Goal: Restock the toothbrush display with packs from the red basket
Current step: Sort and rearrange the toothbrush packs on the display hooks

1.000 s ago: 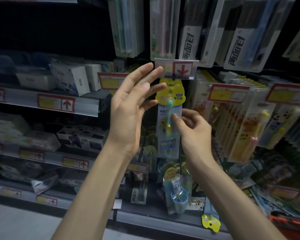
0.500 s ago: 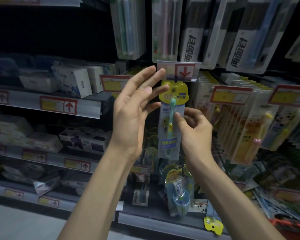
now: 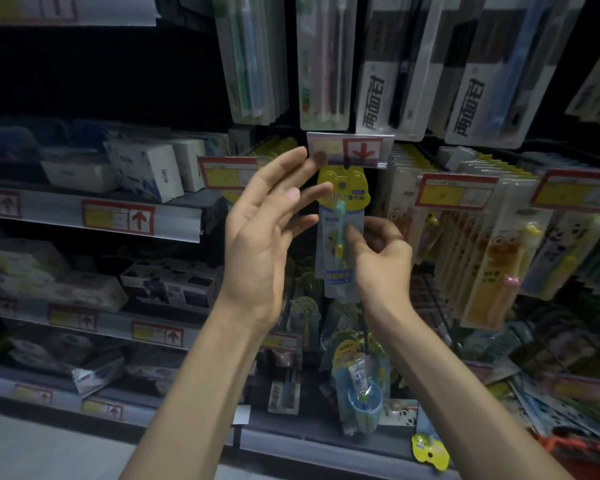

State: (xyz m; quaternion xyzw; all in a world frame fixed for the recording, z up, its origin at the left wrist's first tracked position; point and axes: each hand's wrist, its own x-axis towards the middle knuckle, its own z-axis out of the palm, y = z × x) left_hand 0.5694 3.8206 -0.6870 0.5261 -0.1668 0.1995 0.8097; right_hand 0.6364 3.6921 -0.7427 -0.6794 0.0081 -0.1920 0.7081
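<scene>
Dim shop, shelf (image 3: pixel 94 216) with boxes on far left. Toothbrush pack (image 3: pixel 343 199), yellow top, sits just under price tag (image 3: pixel 352 150) with red arrow. Right hand (image 3: pixel 383 261) pinches pack's middle. Left hand (image 3: pixel 257 244) spread flat, holds nothing, fingertips just beside pack's top. Red basket (image 3: pixel 575 448) low, right of right arm.
</scene>
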